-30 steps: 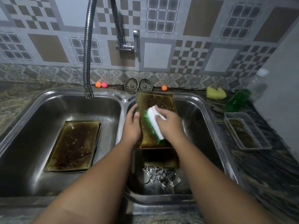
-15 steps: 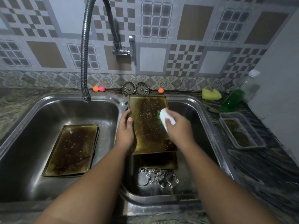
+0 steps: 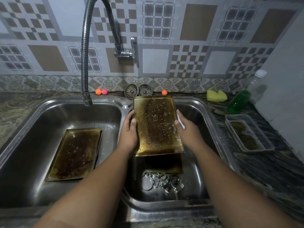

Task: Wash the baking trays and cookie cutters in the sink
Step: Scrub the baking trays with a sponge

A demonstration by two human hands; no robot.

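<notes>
while on tray [image 3: 156, 129], fingers [image 3: 129, 116] curled

One wide-angle camera, worn on the person's head, looked forward and steeply down onto a double sink [image 3: 164, 209] from close above its near rim. Both forearms ran up from the bottom edge to mid-frame, where the left hand [image 3: 129, 134] and right hand [image 3: 187, 131] held a baking tray [image 3: 156, 127] by its long sides. The tiled wall [image 3: 197, 22] filled the upper third, facing the lens, its lines bowed toward the corners. The faucet [image 3: 84, 63] rose left of centre, and the counter [image 3: 271, 170] slid off along the right edge, blurred at the margin.
</notes>
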